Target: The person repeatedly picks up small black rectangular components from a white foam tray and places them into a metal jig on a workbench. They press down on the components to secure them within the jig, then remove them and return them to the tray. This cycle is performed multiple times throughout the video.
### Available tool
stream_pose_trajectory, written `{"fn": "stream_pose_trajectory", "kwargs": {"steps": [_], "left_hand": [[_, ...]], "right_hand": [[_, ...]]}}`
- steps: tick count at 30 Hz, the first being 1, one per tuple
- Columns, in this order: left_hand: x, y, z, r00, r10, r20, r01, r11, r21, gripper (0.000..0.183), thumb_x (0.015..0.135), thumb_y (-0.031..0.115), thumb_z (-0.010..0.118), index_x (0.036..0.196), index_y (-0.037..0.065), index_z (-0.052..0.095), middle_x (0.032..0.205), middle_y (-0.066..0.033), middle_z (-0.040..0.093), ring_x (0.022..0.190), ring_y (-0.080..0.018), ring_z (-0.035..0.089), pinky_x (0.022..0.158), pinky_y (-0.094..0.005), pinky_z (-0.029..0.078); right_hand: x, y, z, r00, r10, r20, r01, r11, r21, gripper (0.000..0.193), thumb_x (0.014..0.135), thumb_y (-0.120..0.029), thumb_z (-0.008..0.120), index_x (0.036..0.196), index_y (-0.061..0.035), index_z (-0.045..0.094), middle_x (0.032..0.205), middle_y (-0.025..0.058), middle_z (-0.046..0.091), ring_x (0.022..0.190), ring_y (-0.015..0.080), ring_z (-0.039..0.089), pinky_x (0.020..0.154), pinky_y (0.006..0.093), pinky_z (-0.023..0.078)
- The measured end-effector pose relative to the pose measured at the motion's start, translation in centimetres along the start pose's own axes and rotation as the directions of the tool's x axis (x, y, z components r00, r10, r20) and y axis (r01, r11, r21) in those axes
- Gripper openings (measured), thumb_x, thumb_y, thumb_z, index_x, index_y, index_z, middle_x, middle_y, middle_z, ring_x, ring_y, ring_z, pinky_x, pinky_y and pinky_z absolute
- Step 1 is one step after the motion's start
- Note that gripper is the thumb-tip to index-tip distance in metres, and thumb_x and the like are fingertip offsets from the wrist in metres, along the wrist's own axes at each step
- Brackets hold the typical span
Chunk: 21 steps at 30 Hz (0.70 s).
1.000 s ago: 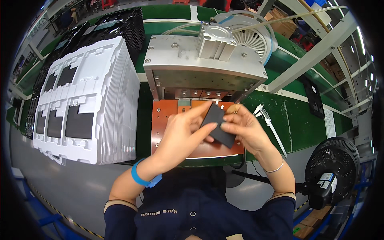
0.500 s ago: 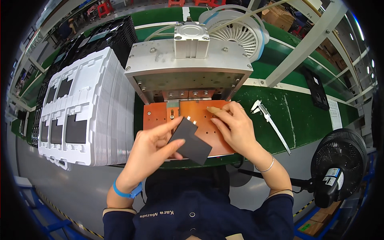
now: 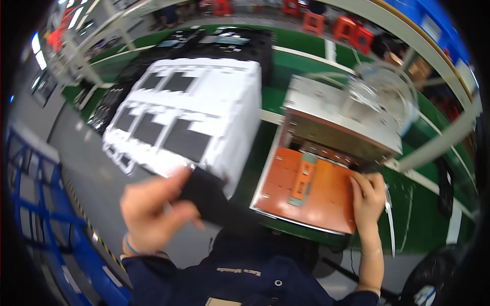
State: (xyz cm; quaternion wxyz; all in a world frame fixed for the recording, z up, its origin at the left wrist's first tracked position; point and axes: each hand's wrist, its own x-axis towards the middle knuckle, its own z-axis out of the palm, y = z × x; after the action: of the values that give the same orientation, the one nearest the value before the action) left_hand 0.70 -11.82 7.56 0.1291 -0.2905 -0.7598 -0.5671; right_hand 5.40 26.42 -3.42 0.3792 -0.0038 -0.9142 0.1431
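My left hand [image 3: 153, 210], blurred by motion, is closed on a flat black pouch battery cell [image 3: 212, 199], gripping it between thumb and fingers. The cell is in the air at the near corner of a stack of white trays [image 3: 242, 109]. Similar black cells [image 3: 188, 138] lie in the top tray's pockets. My right hand [image 3: 368, 196] rests at the right edge of an orange fixture plate [image 3: 329, 196], its fingers loosely bent and holding nothing visible. On the plate is an orange strip with greenish ends [image 3: 302, 184]. The cell's metal tabs are not clear.
A metal press [image 3: 342, 115] stands over the plate's far side. A caliper [image 3: 390, 219] lies right of my right hand on the green bench. Black trays [image 3: 235, 43] are stacked behind the white ones. At the lower right is a black fan [image 3: 436, 275]; blue racks [image 3: 46, 214] stand left.
My view has turned left. My left hand has carried the cell from above the orange plate to the white trays. My right hand has shifted to the plate's right edge.
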Motion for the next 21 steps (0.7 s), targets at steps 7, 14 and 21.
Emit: {"fn": "stream_pose_trajectory", "kwargs": {"steps": [7, 14, 21], "left_hand": [[12.8, -6.1, -11.0, 0.909, -0.292, -0.296, 0.321, 0.945, 0.054, 0.049, 0.094, 0.022, 0.065, 0.138, 0.004, 0.052, 0.104, -0.0036, 0.066, 0.077, -0.0068, 0.065, 0.073, -0.0203, 0.054], [16.8, -11.3, -4.0, 0.858, -0.502, 0.104, 0.512, 0.849, -0.128, 0.060, 0.090, 0.019, 0.068, 0.139, -0.008, 0.044, 0.109, -0.0203, 0.068, 0.093, -0.0221, 0.071, 0.081, -0.0328, 0.057], [15.3, -10.2, -6.7, 0.997, 0.079, 0.005, -0.058, 0.694, 0.718, 0.026, 0.079, 0.021, 0.077, 0.077, -0.004, 0.071, 0.066, -0.0105, 0.057, 0.058, -0.0183, 0.057, 0.056, -0.0322, 0.045]], "right_hand": [[5.6, -8.0, -0.4, 0.983, -0.174, 0.056, 0.143, 0.924, 0.354, 0.024, 0.073, -0.001, 0.077, 0.095, -0.0032, 0.069, 0.087, 0.0093, 0.059, 0.074, 0.0241, 0.059, 0.064, 0.0323, 0.049], [11.6, -13.2, 3.5, 0.891, -0.443, 0.094, 0.375, 0.838, 0.396, 0.029, 0.077, -0.010, 0.075, 0.104, -0.0065, 0.067, 0.098, 0.0063, 0.062, 0.088, 0.0257, 0.061, 0.071, 0.0348, 0.052], [14.4, -16.2, 8.2, 0.839, -0.530, 0.121, 0.433, 0.786, 0.442, 0.028, 0.088, -0.019, 0.065, 0.112, -0.0049, 0.064, 0.114, 0.0081, 0.062, 0.106, 0.0278, 0.057, 0.085, 0.0385, 0.049]]}}
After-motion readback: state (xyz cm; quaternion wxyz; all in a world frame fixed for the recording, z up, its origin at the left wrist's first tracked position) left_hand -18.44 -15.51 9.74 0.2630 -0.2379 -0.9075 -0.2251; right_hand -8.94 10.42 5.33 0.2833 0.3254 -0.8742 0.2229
